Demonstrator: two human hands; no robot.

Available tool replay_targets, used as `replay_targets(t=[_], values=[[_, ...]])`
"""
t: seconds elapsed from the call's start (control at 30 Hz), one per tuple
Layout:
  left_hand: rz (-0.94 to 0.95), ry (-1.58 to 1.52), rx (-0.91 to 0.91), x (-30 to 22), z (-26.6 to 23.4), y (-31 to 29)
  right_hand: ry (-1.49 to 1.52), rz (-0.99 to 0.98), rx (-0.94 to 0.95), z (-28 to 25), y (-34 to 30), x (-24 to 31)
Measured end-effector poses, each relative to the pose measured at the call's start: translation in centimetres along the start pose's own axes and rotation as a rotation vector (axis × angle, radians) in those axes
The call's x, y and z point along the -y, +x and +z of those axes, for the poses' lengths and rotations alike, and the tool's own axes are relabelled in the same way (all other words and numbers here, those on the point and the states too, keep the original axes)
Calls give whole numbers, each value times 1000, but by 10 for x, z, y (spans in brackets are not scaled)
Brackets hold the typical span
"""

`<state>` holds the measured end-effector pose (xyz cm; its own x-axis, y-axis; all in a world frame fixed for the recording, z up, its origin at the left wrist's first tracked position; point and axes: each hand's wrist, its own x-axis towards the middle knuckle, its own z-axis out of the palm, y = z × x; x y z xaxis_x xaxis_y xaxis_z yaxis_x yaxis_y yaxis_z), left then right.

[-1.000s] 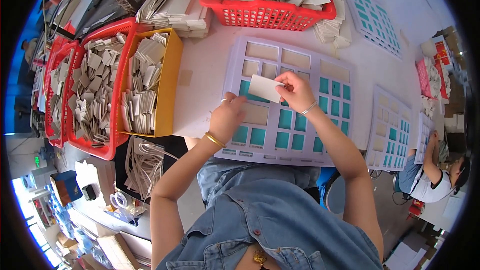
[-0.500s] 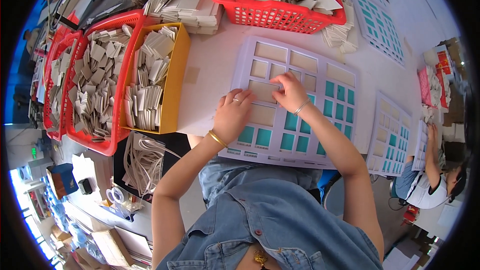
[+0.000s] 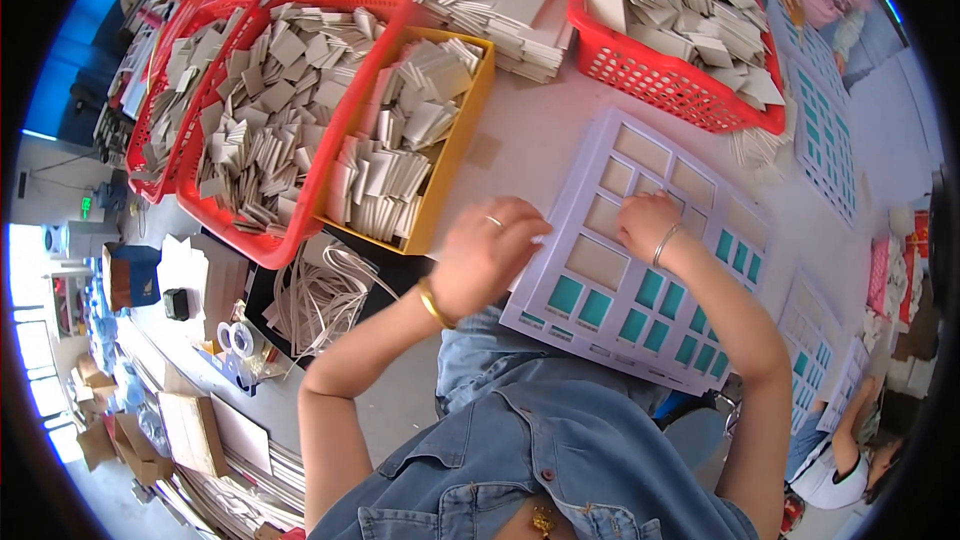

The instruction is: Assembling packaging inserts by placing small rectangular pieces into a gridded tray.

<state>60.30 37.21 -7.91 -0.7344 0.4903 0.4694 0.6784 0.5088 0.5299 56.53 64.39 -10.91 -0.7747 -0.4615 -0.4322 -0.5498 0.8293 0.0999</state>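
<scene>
A pale lilac panel (image 3: 560, 285) with rows of rectangular openings lies at a slant on the table in front of me. Beige board pieces (image 3: 597, 261) fill several of its upper and left openings, while teal (image 3: 648, 289) shows in the others. My right hand (image 3: 648, 225) rests on the panel's upper middle with fingers curled down; their tips and anything under them are hidden. Slightly blurred, my left hand (image 3: 490, 252) hovers by the panel's left edge. Its fingers are loosely stretched toward the panel, and nothing shows in them.
A yellow box (image 3: 455, 145) and red baskets (image 3: 345, 125) of beige pieces stand left. Another full red basket (image 3: 690, 105) is beyond the panel, beside stacked boards (image 3: 510, 0). Similar panels (image 3: 825, 135) lie right. Other people (image 3: 835, 465) sit at right and far right.
The view has turned left, so the panel and baskets appear farther right. My left hand has lifted off the panel's left openings to its edge. My right hand stays on the upper middle, fingers more curled.
</scene>
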Motion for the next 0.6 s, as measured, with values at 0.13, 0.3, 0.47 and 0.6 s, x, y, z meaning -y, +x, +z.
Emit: replay_targets(t=[0.13, 0.3, 0.47, 0.6], values=[[14, 248, -172, 53, -54, 31, 371, -51, -505, -37, 59, -7], [-411, 268, -235, 109, -102, 46, 536, -121, -822, -118, 145, 41], [-313, 326, -204, 96, -94, 38, 158, 170, 19, -139, 169, 68], [-354, 317, -216, 121, -98, 41, 499, 309, -302, -37, 193, 69]])
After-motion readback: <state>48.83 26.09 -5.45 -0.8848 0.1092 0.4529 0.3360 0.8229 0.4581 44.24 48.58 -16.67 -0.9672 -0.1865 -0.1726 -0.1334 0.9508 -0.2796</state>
